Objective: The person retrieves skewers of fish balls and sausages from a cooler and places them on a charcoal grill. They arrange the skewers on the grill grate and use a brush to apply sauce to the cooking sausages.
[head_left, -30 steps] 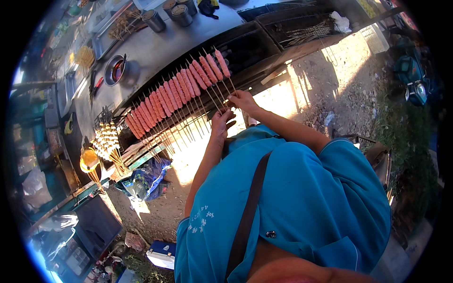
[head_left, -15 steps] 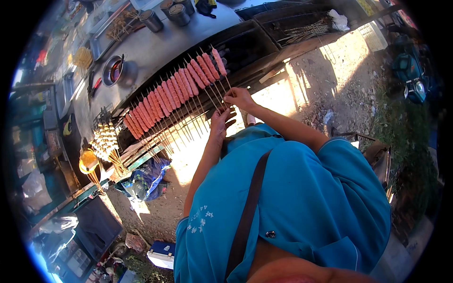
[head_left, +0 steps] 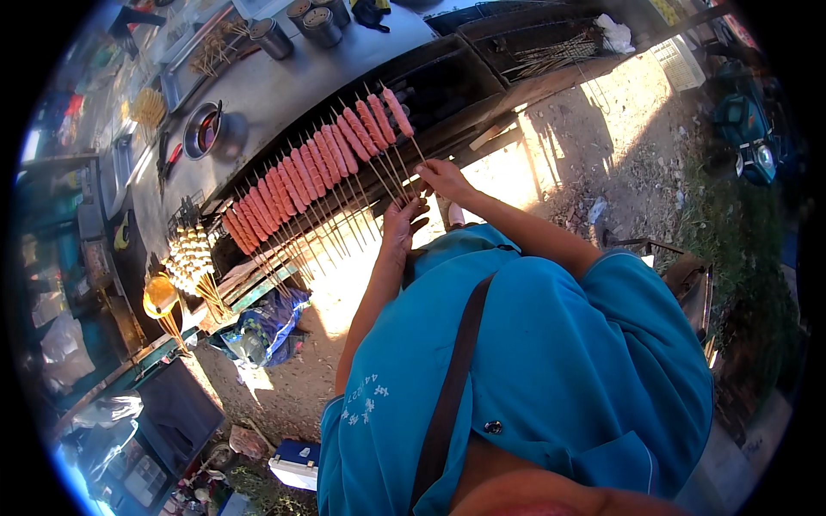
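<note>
A slanting row of pink minced-meat skewers (head_left: 302, 178) lies side by side across a long charcoal grill (head_left: 434, 82), their bare sticks pointing toward me. My right hand (head_left: 446, 179) pinches the stick end of the rightmost meat skewer (head_left: 397, 112). Just left of it, my left hand (head_left: 399, 225) has its thumb and fingers closed at the stick ends of the neighbouring skewers. Exactly which stick it grips is partly hidden by the fingers.
Beyond the grill is a metal counter (head_left: 288, 95) with a steel bowl (head_left: 193, 148) and shaker tins (head_left: 272, 39). White-piece skewers (head_left: 188, 258) and a cup of orange-yellow liquid (head_left: 161, 295) stand left. Thin sticks (head_left: 555, 57) lie at the grill's right end. A blue bag (head_left: 274, 331) sits below.
My right hand has shifted slightly to the right with the end skewer's stick. The rightmost skewer has tilted a little; the rest of the row looks the same.
</note>
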A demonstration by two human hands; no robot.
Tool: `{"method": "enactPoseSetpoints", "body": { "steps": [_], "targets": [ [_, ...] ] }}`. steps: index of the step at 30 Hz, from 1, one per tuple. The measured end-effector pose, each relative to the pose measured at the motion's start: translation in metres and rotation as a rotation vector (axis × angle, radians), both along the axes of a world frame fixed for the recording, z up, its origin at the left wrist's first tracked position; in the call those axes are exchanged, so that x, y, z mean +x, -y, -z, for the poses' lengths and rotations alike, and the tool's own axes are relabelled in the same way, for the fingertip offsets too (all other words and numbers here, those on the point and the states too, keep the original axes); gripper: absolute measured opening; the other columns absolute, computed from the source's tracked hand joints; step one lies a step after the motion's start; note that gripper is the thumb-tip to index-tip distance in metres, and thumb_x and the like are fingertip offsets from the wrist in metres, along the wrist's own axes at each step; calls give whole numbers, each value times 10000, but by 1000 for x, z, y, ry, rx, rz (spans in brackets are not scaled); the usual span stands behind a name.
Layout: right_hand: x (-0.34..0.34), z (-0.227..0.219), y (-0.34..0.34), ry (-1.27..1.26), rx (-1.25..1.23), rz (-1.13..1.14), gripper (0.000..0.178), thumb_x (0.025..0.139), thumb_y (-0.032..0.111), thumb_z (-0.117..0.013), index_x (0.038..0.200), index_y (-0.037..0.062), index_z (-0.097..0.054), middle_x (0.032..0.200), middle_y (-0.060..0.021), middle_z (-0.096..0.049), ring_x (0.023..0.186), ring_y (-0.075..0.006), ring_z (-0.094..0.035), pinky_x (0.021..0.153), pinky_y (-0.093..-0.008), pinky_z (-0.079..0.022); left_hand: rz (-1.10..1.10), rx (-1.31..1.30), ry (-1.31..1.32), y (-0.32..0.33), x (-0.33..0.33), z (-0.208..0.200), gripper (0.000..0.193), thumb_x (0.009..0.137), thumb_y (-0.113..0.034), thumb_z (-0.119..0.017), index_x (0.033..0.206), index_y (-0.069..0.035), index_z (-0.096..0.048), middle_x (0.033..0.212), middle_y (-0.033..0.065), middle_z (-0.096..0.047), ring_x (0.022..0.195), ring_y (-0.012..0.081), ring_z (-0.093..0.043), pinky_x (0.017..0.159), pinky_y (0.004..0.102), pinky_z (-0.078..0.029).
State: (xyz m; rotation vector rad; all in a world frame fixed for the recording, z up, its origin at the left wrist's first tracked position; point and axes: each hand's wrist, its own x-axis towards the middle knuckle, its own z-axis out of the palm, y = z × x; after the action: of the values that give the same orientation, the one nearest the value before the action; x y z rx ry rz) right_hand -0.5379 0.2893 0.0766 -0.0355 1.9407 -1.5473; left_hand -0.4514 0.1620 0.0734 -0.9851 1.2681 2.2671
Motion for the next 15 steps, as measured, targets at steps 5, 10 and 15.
{"method": "enactPoseSetpoints", "body": {
  "steps": [5,10,15],
  "targets": [
    [-2,-10,-9,46,-11,35,285,872,241,-451,999,8,-556,671,-59,-602,565,-109,-555,493,-242,-425,4,6,-13,0,-1,-6,131,834,-156,-559,954,-106,-544,868,39,-610,784,146,-597,633,290,-498],
    [-7,-5,-14,-54,-21,-14,224,845,162,-486,965,-10,-566,649,-66,-600,559,-109,-557,495,-243,-429,4,3,-16,-1,-1,-7,129,835,-155,-556,952,-102,-541,877,43,-611,783,142,-598,627,282,-501],
    [-8,3,-13,-179,30,-33,231,823,226,-518,919,27,-584,614,-58,-606,537,-131,-591,487,-261,-462,36,2,-8,0,0,-8,159,818,-160,-562,972,-129,-541,923,18,-589,859,157,-560,722,328,-449]
  ]
}}
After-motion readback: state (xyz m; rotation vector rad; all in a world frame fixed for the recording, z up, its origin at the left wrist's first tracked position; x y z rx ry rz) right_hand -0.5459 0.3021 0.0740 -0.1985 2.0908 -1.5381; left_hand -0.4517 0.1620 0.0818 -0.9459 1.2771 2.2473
